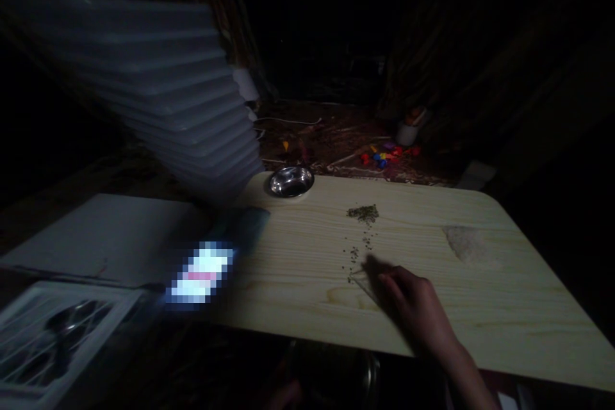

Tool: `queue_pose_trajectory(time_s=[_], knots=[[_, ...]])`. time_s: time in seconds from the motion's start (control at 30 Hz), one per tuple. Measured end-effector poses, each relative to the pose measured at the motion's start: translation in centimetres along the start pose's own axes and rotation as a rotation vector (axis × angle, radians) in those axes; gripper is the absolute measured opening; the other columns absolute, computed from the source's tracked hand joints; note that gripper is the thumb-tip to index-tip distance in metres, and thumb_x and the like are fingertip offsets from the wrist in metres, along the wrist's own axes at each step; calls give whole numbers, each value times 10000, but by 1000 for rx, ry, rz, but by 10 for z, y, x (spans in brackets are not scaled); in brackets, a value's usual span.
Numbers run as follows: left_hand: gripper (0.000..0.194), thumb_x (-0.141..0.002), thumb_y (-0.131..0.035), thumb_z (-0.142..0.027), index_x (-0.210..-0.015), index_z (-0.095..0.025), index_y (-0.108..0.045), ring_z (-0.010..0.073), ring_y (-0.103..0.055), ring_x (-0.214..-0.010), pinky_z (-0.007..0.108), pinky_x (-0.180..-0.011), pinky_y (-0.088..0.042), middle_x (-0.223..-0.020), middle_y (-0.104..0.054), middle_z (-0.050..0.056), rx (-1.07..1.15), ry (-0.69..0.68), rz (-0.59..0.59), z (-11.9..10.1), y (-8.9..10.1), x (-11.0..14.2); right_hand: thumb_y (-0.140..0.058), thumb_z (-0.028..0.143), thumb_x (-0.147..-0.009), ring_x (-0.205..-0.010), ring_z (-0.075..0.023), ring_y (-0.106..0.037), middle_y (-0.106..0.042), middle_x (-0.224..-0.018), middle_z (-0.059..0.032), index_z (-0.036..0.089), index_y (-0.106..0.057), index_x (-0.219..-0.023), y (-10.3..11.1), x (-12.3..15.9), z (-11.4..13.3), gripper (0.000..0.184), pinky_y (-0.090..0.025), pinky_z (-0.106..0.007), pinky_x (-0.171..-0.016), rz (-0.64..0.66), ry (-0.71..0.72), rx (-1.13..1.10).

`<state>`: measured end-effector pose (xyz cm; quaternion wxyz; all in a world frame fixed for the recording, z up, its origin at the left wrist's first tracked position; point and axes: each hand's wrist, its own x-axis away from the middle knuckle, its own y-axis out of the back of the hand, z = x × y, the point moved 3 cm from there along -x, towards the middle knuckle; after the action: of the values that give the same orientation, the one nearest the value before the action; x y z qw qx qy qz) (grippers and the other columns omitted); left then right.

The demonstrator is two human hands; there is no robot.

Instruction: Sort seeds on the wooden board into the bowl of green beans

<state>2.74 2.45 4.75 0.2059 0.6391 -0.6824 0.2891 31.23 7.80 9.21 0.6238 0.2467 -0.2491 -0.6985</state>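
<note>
My right hand is closed over the wooden table, pinching a thin pale stick whose tip reaches small dark green grains. Those grains run in a loose trail up to a small pile of green grains. Farther right lies a flat patch of pale, fine grains. My left hand shows dimly below the table's front edge, beside a dark round container with a shiny rim. Its fingers are too dark to make out. A shiny metal bowl stands at the table's far left corner.
Tall stacked white trays lean at the left. A glowing, pixelated screen lies by the table's left edge. Lower left, a white rack holds dark items. Colourful small pieces and a white pot are on the floor behind.
</note>
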Motion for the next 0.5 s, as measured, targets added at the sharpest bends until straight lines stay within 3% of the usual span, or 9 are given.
queue_pose_trajectory(time_s=[0.23, 0.5], knots=[[255, -903, -593, -354, -1068, -166, -642, 172, -671, -857, 346, -755, -561, -1039, -689, 49, 4, 19, 11, 0, -4, -4, -467, 421, -941, -622, -196, -675, -735, -718, -45, 211, -678, -824, 6, 19, -1, 320, -479, -273, -563, 4, -12, -13], [268, -905, -594, -325, -1120, -167, -617, 175, -658, -880, 345, -743, -567, -1083, -661, 57, 30, 35, 4, 0, -3, -4, -462, 407, -949, -736, -227, -714, -765, -869, -52, 229, -691, -931, -7, 23, 7, 291, -505, -310, -646, 75, 11, 5]])
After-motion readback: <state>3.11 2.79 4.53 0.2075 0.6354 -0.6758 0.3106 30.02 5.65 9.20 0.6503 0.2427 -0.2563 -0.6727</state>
